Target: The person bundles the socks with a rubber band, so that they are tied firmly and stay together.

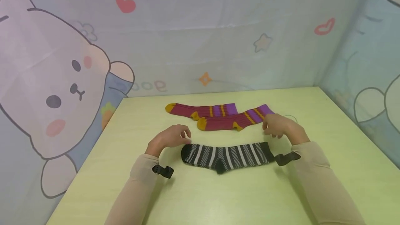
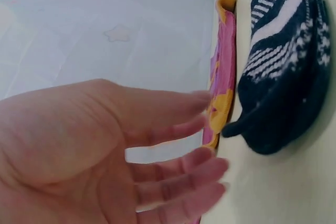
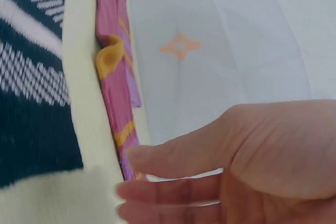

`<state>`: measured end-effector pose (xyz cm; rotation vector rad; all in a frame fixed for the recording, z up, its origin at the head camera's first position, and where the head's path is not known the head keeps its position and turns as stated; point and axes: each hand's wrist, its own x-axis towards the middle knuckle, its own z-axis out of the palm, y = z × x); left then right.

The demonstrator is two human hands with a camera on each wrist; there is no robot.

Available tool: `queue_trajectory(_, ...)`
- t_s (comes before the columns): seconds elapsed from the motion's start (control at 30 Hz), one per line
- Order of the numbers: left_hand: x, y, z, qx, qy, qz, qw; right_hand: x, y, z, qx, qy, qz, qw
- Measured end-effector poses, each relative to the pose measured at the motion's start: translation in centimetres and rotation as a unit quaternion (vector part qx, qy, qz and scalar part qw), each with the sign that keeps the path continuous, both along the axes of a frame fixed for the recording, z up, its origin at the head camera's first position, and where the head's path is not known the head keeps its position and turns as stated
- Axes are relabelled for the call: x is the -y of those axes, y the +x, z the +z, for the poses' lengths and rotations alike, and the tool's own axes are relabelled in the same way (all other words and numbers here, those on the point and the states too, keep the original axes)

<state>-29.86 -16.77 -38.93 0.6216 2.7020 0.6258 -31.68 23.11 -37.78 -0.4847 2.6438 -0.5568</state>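
Note:
A black-and-white patterned sock (image 1: 228,156) lies flat nearest me, toe to the left and cuff to the right. At its dark toe (image 2: 283,119), a thin fold sticks out; I cannot tell whether another sock lies beneath. My left hand (image 1: 172,136) hovers by that toe, thumb and fingers apart, with nothing held. Behind lie two maroon socks with yellow toes and heels and purple cuffs, the front sock (image 1: 220,123) overlapping the rear sock (image 1: 200,110). Beside the front one's cuff is my right hand (image 1: 278,126), fingers loosely bent, nothing visible between them.
The socks rest on a pale yellow-green table (image 1: 200,197). A printed cloth (image 1: 187,44) with cartoon figures hangs along the back and sides. A small dark camera is strapped to each wrist. A thin ring-shaped outline (image 1: 292,116) shows near the right hand.

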Motion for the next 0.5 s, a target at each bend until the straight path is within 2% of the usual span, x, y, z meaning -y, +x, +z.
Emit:
queue_trajectory(0.2,-0.9,-1.5,-0.9,-0.019,0.052,0.059,0.9967,-0.8,-2.2,-0.5,-0.073,-0.004,-0.025,0.9970)
queue_trajectory(0.33,-2.0,-2.8,-1.0,-0.030,0.065,0.092,0.9932,-1.5,-3.8,-0.6,-0.121,-0.013,-0.054,0.9911)
queue_trajectory(0.5,-3.3,-4.1,-0.9,-0.029,0.047,0.117,0.9916,-2.0,-5.4,-0.8,-0.124,-0.014,-0.095,0.9876)
